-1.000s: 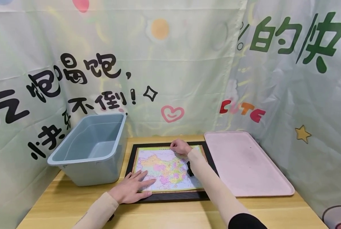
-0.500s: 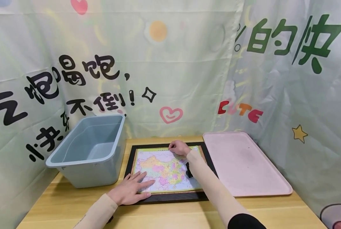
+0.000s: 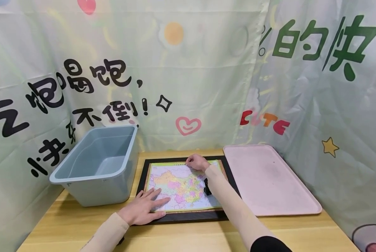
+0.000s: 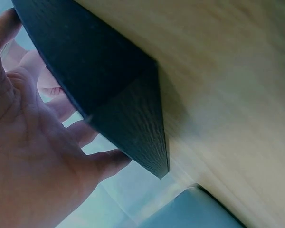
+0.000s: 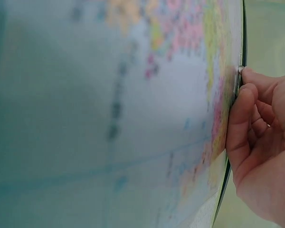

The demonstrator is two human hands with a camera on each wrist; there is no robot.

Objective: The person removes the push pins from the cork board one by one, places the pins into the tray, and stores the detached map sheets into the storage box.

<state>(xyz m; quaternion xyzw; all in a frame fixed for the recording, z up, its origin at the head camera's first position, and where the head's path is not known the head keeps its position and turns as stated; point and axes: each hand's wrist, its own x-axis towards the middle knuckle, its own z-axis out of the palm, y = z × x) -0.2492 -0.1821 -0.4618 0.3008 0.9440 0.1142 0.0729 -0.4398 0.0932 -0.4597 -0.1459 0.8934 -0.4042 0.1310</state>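
Note:
A colourful map sheet [image 3: 175, 175] lies on a brown board inside a black frame [image 3: 188, 217] at the middle of the table. My left hand [image 3: 143, 207] rests on the frame's lower left corner, fingers spread over the map. In the left wrist view, its fingertips [image 4: 116, 159] reach over the edge of the black frame [image 4: 128, 109]. At the map's top edge, my right hand [image 3: 198, 162] has curled fingers. The right wrist view shows its thumb and fingertips [image 5: 244, 97] pinching a small silvery piece [image 5: 240, 70] against the sheet; its kind I cannot tell.
A blue-grey plastic tub [image 3: 94, 178] stands to the left of the frame. To the right lies a pink tray [image 3: 269, 182], close beside the frame. Printed cloth [image 3: 188, 87] hangs behind and on both sides of the wooden table [image 3: 175, 238].
The head view has shifted slightly. Both hands keep the same places on the map and frame.

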